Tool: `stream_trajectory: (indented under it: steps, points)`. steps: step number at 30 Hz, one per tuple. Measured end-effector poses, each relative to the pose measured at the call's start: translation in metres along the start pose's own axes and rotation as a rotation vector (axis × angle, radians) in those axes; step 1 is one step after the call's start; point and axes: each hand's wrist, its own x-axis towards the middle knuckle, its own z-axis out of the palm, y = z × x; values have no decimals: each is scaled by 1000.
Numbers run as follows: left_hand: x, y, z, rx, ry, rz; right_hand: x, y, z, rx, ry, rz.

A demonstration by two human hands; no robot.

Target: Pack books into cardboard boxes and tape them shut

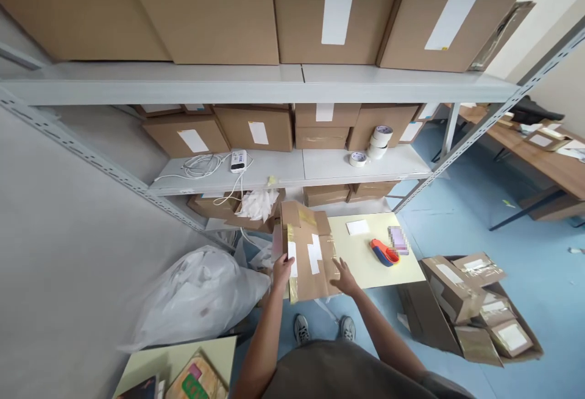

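Observation:
A brown cardboard box [304, 247] with shiny tape and white label pieces is tilted over the pale yellow table [365, 265]. My left hand [283, 270] grips its left edge, thumb on the front near a white label. Beside the box's lower right side, my right hand [343, 277] has its fingers spread, holding nothing. To the right on the table lie a white card [357, 227], a red and blue tape dispenser [384, 253] and a blurred purple item [398, 240].
Ahead, a grey metal shelf [256, 91] holds boxes, white tape rolls [381, 137] and a white power strip [238, 161]. A large white bag [201, 295] stands at left. An open carton [425, 320] of smaller boxes is on the floor at right.

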Motion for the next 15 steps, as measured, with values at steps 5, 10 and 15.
stream_trajectory:
  steps: [5, 10, 15]
  points:
    - [-5, 33, 48, 21, 65, 0, -42, -9, 25, 270, -70, -285]
    - [-9, 72, 113, -147, -151, 3, -39, -16, -20, 596, 318, -181]
    - [31, 101, 120, -112, -44, 35, -34, -3, -107, 810, 403, -59]
